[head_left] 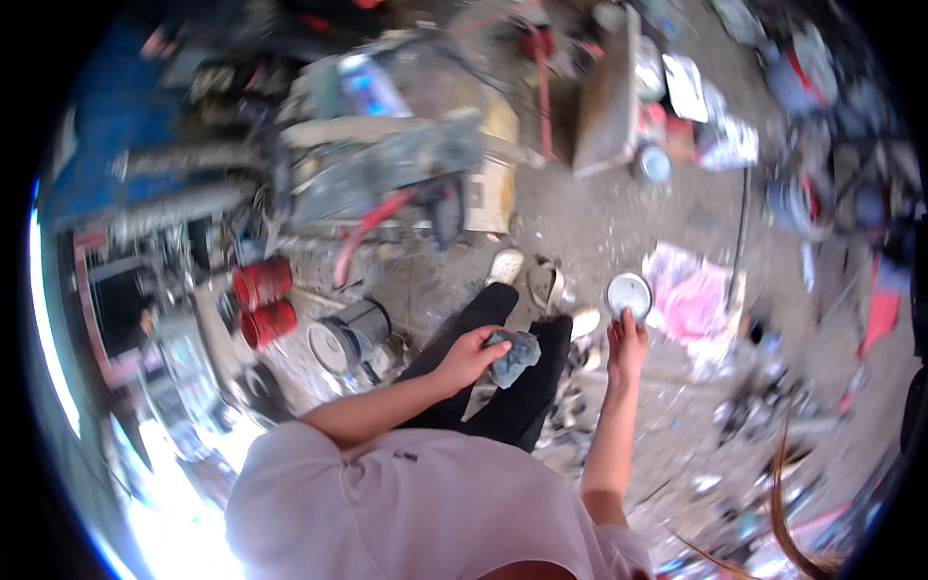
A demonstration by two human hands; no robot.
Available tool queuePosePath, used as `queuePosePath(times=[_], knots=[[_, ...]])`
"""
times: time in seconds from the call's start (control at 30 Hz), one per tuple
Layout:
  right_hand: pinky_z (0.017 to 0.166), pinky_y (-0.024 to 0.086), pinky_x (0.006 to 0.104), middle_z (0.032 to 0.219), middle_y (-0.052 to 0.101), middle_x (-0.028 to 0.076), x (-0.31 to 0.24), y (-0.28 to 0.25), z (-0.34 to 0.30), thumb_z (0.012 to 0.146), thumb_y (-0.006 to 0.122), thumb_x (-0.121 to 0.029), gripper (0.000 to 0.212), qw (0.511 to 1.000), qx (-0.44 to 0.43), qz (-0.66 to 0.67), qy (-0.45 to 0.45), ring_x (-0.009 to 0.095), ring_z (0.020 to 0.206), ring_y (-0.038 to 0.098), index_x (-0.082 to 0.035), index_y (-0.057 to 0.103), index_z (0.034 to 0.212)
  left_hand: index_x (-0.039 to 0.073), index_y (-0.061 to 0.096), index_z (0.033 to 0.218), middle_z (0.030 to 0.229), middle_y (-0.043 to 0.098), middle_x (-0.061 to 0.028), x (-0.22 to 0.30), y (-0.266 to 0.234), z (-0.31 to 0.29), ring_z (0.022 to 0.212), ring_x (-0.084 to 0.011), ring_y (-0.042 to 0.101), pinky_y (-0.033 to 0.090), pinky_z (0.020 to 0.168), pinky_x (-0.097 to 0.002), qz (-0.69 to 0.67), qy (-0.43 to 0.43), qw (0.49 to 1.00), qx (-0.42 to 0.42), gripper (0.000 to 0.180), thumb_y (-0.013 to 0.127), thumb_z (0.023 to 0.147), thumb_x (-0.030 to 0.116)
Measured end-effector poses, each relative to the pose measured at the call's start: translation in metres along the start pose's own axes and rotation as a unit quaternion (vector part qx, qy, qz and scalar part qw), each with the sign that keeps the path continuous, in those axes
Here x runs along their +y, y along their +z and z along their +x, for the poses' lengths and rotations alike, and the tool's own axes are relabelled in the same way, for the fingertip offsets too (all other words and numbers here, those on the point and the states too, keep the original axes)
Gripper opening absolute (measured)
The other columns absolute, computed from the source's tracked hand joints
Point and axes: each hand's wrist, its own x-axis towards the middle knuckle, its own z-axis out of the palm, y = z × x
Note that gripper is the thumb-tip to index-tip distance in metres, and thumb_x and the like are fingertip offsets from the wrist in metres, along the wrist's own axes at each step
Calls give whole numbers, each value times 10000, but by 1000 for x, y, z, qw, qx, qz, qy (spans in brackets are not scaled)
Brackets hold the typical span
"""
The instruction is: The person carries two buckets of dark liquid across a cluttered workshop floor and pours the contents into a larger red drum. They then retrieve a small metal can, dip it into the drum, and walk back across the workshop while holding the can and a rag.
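Angled inward, the left hand point(468, 360) closes its fingers round a crumpled grey-blue cloth point(517, 360) while the outstretched right hand point(627, 350) pinches a pale disc point(628, 293).

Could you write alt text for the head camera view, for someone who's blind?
A person's left hand holds a crumpled bluish cloth over black trousers; the right hand holds a round, pale disc. Around them are red containers, pink fabric and a cluttered floor.
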Motion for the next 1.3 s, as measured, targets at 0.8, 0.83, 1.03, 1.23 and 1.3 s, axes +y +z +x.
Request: queuePosePath(times=[0.8, 0.83, 1.03, 1.23, 1.3], knots=[[766, 422, 303, 947, 583, 95, 125, 463, -299, 532, 460, 137, 454, 506, -305, -447, -671, 243, 871, 540, -46, 631, 911, -13, 564, 921, 859, 578, -55, 86, -378, -175, 792, -126, 552, 436, 730, -262, -367, 226, 901, 50, 358, 521, 836, 331], [751, 426, 309, 937, 584, 82, 135, 472, -294, 527, 485, 127, 452, 499, -319, -458, -663, 242, 842, 536, -61, 633, 910, -11, 563, 912, 845, 574, -56, 87, -382, -169, 771, -128, 553, 448, 705, -260, -392, 215, 893, 55, 345, 533, 830, 323], [737, 441, 326, 1036, 538, 64, 201, 522, -294, 531, 569, 56, 491, 428, -394, -576, -574, 255, 891, 507, -96, 595, 997, -24, 562, 959, 826, 584, -23, 70, -431, -157, 770, -72, 511, 397, 690, -234, -408, 138, 881, 197, 281, 608, 777, 185], [901, 371, 366, 1292, 307, 132, 285, 606, -297, 554, 742, -132, 779, 511, -441, -632, -380, 306, 1120, 400, -101, 372, 1238, -54, 583, 810, 603, 559, -67, 18, -549, -119, 563, -71, 485, 385, 513, -242, -112, 175, 899, 385, 267, 639, 709, 187], [915, 357, 372, 1267, 348, 142, 322, 640, -289, 545, 745, -116, 787, 512, -425, -635, -392, 314, 1126, 393, -82, 370, 1236, -52, 586, 842, 645, 589, -102, 28, -608, -119, 587, -86, 513, 407, 539, -253, -85, 141, 931, 326, 297, 650, 696, 199]])
